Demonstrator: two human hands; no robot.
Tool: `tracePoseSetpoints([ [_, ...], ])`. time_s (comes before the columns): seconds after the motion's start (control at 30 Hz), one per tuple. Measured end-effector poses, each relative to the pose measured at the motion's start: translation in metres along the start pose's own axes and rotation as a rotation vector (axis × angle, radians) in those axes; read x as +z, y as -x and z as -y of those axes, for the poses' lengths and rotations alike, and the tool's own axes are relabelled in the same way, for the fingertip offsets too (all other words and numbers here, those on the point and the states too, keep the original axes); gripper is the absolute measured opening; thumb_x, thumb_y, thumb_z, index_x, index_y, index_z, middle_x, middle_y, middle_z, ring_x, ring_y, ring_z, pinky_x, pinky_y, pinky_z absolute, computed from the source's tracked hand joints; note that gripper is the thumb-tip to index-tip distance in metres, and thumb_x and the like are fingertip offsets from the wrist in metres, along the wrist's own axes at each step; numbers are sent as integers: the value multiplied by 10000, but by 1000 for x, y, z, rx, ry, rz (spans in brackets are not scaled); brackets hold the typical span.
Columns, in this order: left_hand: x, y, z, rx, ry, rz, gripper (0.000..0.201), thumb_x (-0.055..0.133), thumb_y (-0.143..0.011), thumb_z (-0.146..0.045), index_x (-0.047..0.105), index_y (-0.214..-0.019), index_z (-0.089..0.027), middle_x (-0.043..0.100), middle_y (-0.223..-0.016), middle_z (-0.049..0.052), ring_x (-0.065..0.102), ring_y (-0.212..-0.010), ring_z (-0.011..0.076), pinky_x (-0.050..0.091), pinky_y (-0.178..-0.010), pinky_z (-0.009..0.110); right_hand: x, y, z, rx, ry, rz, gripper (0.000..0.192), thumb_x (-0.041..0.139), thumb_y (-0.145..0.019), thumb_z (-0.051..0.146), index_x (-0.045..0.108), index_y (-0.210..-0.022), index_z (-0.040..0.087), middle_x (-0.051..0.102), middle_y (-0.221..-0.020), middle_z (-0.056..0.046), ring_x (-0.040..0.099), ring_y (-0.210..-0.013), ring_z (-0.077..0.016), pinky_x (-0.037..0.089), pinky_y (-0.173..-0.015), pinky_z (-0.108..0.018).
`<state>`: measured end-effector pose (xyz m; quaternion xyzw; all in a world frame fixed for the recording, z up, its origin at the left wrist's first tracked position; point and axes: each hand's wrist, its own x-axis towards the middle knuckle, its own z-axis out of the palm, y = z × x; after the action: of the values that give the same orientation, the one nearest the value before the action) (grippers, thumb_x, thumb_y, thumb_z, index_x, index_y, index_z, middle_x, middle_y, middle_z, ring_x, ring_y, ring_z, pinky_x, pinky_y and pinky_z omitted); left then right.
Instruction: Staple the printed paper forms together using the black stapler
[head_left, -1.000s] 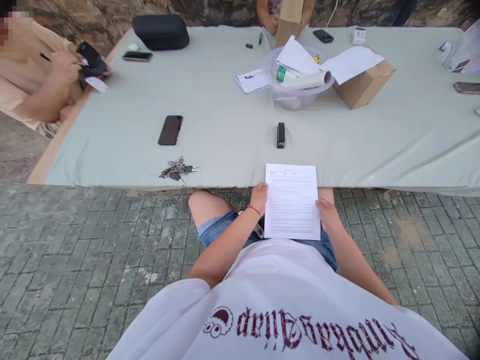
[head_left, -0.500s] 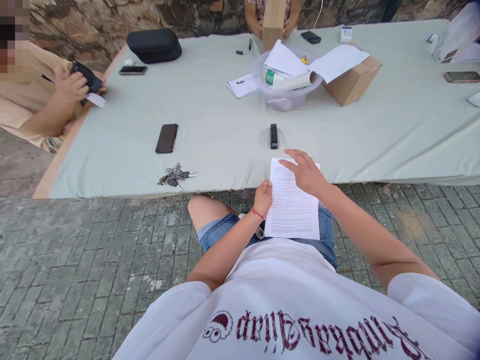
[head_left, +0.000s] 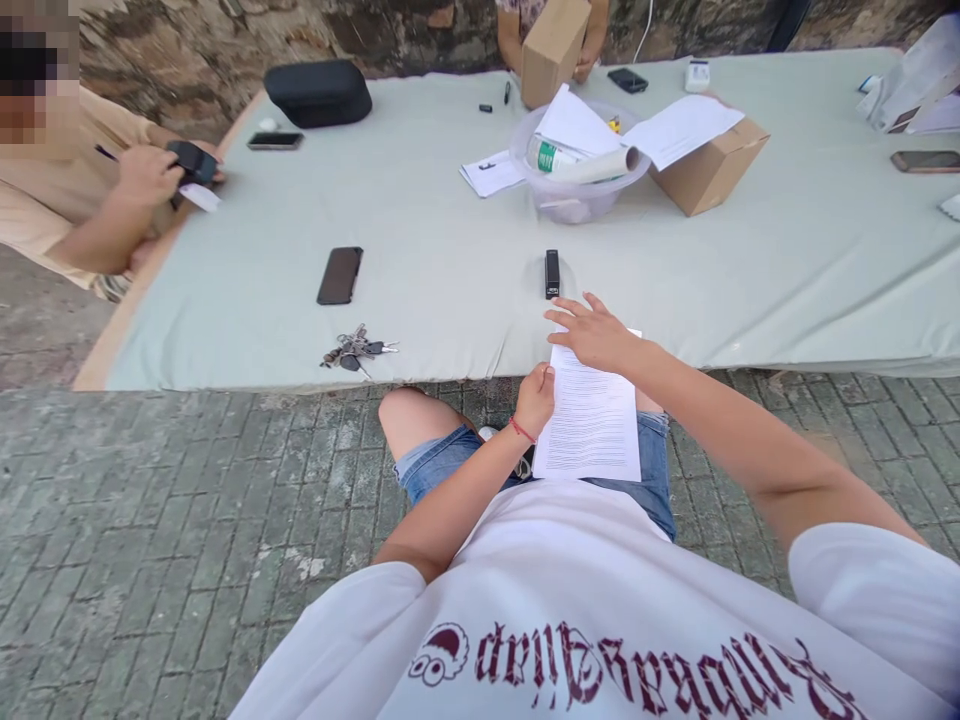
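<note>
Holding the sheet (head_left: 592, 425) by its left edge, my left hand (head_left: 535, 398) pinches the paper between thumb and fingers over my lap. My right hand (head_left: 596, 335) hangs above the sheet's top end with fingers spread and empty, palm down, reaching toward the table edge. Just beyond its fingertips a black stapler (head_left: 553, 273) lies on the grey cloth (head_left: 435, 260), apart from the hand. I see a dark phone (head_left: 340, 275) to the left and a bunch of keys (head_left: 354, 347) near the cloth's front edge. Farther back stands a clear tub (head_left: 577, 195) with papers and a roll in it, beside a cardboard box (head_left: 712, 165). At far left another person's hand (head_left: 146, 172) holds a black device.
</note>
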<state>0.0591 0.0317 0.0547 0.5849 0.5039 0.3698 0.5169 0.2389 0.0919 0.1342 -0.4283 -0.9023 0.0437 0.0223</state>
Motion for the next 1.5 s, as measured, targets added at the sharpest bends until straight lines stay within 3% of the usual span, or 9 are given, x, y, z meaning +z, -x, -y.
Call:
tracePoseSetpoints([
  [0.13,2,3,-3,28,25,21,356,453,-1044,-505,571,-881,-211,664,-815,37,608,-781,192,470,-795,325,-6,0,-11,92,-51,-1,506,479,-939,103,669,-1380,264,497,-1608,-71,319,-1544,-328,247,-1226,-636],
  [0.3,2,5,-6,23,38,48,388,422,-1048,-529,540,-850,-217,618,-759,17,567,-734,178,452,-739,311,-17,-4,-27,188,-233,16,447,410,-1010,242,676,-1370,236,660,-1420,-103,519,-1365,-334,438,-1068,-516],
  [0.4,2,4,-6,21,31,30,412,440,-1035,-564,525,-820,-224,593,-738,14,545,-721,180,434,-720,310,-24,-3,-30,353,-340,37,409,404,-1012,322,757,-1175,196,754,-1149,-112,653,-1076,-297,480,-895,-412],
  [0.47,1,4,-6,15,33,15,425,453,-1028,-583,526,-810,-226,592,-737,15,543,-723,183,433,-725,312,-28,-1,-30,429,-423,83,369,444,-990,353,778,-975,196,751,-923,-76,659,-888,-251,460,-799,-362],
  [0.53,1,4,-6,9,33,8,426,457,-1027,-586,536,-815,-225,601,-740,18,551,-728,186,437,-728,314,-29,0,-28,465,-498,82,335,483,-965,373,761,-891,200,720,-827,-45,632,-795,-212,434,-737,-333],
  [0.7,1,5,-8,33,17,33,414,444,-1036,-575,571,-870,-217,639,-773,27,574,-740,186,448,-736,312,-26,-4,-22,494,-669,24,261,600,-889,413,761,-934,211,723,-864,-28,624,-800,-188,446,-752,-319],
  [1.07,3,10,-6,67,-2,57,450,419,-1028,-617,587,-911,-217,625,-759,16,560,-726,179,435,-727,306,-22,-9,-15,638,-987,2,218,701,-785,421,713,-745,207,656,-726,-8,565,-681,-162,455,-636,-299],
  [1.33,5,10,-5,101,-22,67,438,387,-1052,-568,576,-873,-216,606,-720,12,557,-683,178,437,-678,304,-22,-5,-20,585,-794,-22,201,674,-794,401,718,-766,207,667,-748,-18,571,-709,-166,442,-662,-306],
  [1.5,5,10,-3,87,-55,81,399,426,-1046,-543,607,-900,-219,618,-724,7,568,-704,183,444,-709,302,-32,-9,-18,687,-1121,65,216,768,-719,411,705,-729,205,686,-724,-35,593,-681,-181,472,-620,-312],
])
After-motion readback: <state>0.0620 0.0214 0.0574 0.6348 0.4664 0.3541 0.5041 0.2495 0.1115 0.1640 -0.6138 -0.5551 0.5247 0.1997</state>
